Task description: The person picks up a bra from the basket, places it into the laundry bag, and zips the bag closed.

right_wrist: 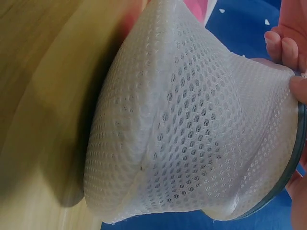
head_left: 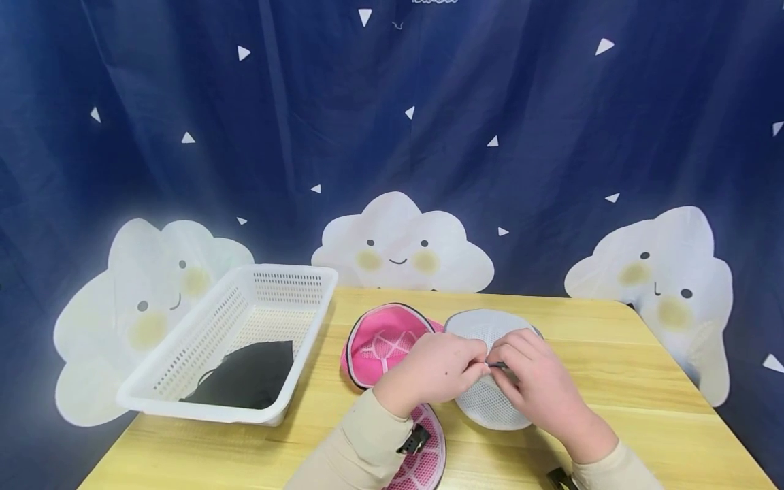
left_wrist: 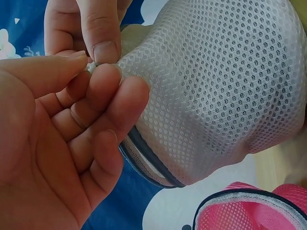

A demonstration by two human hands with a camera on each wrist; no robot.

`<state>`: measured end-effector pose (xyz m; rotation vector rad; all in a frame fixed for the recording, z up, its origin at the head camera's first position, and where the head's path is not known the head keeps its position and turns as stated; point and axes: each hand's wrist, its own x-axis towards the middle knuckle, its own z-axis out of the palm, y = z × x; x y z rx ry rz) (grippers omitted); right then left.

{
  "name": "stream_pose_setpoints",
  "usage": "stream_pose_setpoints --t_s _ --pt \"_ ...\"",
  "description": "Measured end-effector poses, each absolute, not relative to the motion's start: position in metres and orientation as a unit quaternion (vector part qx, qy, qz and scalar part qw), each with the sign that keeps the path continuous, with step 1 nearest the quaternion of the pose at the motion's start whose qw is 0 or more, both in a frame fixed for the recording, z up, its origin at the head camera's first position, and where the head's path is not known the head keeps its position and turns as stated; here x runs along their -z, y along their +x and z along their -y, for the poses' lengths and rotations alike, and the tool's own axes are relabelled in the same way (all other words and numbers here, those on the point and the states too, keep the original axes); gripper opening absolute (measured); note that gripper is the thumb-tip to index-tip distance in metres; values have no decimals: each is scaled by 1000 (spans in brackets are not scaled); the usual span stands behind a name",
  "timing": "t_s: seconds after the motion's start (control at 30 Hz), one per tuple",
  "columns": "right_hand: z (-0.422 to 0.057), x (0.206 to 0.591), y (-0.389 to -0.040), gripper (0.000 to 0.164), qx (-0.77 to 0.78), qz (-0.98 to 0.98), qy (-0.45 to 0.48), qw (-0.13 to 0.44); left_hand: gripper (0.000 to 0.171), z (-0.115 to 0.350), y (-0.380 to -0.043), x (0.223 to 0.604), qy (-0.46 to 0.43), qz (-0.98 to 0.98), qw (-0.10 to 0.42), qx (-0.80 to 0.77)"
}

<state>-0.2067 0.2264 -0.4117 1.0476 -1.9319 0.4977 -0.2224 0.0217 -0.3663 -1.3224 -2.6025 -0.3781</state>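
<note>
A white mesh laundry bag (head_left: 493, 412) with dark zipper trim rests on the table. My left hand (head_left: 437, 367) pinches the rim of the bag between thumb and forefinger, and my right hand (head_left: 542, 381) pinches the same spot from the other side. A small dark strip, perhaps the zipper edge, shows between the fingertips. In the left wrist view the mesh wall (left_wrist: 230, 76) bulges beside my fingers; what exactly they pinch is mostly hidden. The right wrist view shows the rounded bag body (right_wrist: 187, 120) against the wooden table.
A pink mesh bag (head_left: 361, 367) gapes open left of the white one. Below my left forearm lies a round pink mesh panel (head_left: 436, 452), partly covered. A white plastic basket (head_left: 318, 286) at the left holds a black cloth item (head_left: 260, 378). Behind the wooden table (head_left: 643, 395) hangs a blue curtain.
</note>
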Motion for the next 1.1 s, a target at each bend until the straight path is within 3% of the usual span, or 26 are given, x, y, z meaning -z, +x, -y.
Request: stream_pose_setpoints --t_s 0.2,0.47,1.1 --pt "-226 412 -206 3 -209 773 423 424 28 -22 -224 368 -449 879 105 124" --pt "-226 408 -206 31 -218 762 428 436 28 -20 -226 369 -443 880 108 135" --pt "-231 403 -204 33 -226 772 403 437 23 -4 -236 362 -404 895 108 155"
